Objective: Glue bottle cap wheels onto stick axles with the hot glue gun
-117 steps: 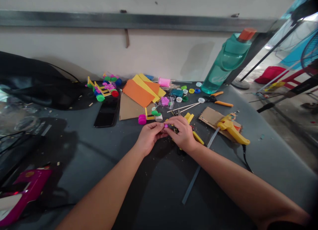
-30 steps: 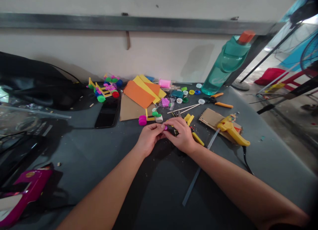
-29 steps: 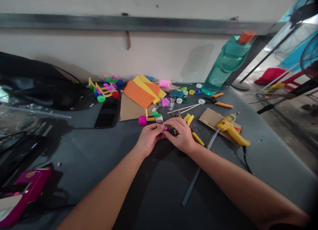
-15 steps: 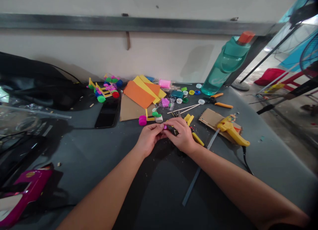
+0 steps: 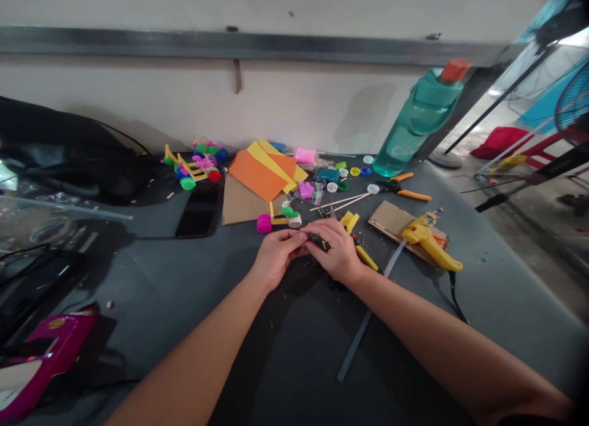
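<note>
My left hand [image 5: 276,257] and my right hand [image 5: 339,248] meet over the dark table, fingers bent inward and fingertips almost touching. The left pinches a small purple piece, now mostly covered by the fingers. In my right hand is a small dark object [image 5: 318,239]; its kind is too hidden to tell. Just beyond the hands stands a little wheeled toy [image 5: 277,220] with a pink wheel, a yellow frame and green and white caps. Beside the right wrist lies a yellow-handled tool [image 5: 367,258], partly covered by that hand.
On the right, a yellow glue gun [image 5: 426,239] rests on a cardboard piece [image 5: 391,218], a clear glue stick [image 5: 354,346] at its nozzle end. Behind are bottle caps [image 5: 343,185], orange-handled pliers [image 5: 414,194] and a green bottle [image 5: 409,128]. A phone [image 5: 199,211] lies left.
The purple piece between the fingertips has gone nearly out of sight, and more of the dark object shows. Both hands stay in almost the same place.
</note>
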`<state>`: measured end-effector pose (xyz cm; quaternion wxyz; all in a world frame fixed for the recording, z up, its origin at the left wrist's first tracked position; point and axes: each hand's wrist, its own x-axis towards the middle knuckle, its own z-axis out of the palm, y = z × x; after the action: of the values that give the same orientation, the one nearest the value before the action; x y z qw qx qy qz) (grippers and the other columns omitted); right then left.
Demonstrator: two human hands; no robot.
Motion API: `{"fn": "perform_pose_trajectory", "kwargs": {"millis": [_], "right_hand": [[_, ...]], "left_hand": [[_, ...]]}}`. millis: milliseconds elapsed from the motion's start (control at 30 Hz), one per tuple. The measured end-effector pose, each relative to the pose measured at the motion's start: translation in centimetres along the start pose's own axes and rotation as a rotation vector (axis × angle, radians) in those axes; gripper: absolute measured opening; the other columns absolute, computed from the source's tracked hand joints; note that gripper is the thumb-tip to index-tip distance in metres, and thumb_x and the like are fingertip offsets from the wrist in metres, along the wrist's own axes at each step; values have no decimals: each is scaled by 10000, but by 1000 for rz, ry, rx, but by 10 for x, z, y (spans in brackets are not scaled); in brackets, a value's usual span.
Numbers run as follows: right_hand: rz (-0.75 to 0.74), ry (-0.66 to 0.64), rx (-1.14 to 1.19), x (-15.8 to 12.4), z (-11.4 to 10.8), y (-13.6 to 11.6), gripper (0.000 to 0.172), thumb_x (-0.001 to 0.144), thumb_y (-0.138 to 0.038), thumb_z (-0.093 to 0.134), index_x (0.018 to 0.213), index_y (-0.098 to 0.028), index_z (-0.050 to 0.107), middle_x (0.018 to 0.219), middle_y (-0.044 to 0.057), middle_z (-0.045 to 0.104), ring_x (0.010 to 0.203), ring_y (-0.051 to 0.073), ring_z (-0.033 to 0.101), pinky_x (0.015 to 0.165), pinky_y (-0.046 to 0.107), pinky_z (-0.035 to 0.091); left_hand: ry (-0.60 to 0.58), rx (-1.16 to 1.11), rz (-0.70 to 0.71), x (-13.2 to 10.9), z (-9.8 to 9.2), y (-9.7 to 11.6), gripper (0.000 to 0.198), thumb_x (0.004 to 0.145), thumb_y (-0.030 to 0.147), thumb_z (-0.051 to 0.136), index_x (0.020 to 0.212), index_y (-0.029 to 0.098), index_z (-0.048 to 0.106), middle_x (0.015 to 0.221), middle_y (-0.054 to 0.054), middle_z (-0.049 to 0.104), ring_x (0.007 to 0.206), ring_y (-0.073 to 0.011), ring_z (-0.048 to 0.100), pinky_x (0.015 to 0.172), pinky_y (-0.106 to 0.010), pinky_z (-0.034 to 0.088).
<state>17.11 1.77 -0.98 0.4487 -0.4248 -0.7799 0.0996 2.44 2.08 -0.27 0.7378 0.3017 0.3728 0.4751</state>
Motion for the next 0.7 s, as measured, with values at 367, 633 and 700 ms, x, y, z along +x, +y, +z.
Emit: {"fn": "perform_pose_trajectory", "kwargs": {"millis": [367, 633, 700], "right_hand": [[21, 50, 14, 0, -3, -2, 116, 798, -224, 600, 910, -215, 630, 881, 54, 638, 887, 202, 584, 808, 383, 477], [19, 35, 3, 1, -2, -2, 121, 808, -230, 585, 917, -219, 636, 885, 51, 646, 891, 203, 584, 810, 386, 472], [24, 42, 1, 1, -2, -1, 115, 804, -238, 591, 908, -217, 634, 886, 52, 642, 890, 202, 584, 808, 384, 473]], "left_hand": [[-37, -17, -3, -1, -1, 0, 170, 680, 269, 725, 704, 109, 672, 666, -23, 635, 643, -109, 591, 696, -280, 506], [-47, -15, 2, 0, -2, -1, 170, 678, 267, 726, 700, 109, 665, 663, -15, 630, 643, -101, 584, 693, -271, 500], [-44, -9, -1, 0, -2, -1, 178, 672, 270, 730, 703, 108, 665, 664, -15, 630, 642, -101, 583, 690, -272, 500]]}}
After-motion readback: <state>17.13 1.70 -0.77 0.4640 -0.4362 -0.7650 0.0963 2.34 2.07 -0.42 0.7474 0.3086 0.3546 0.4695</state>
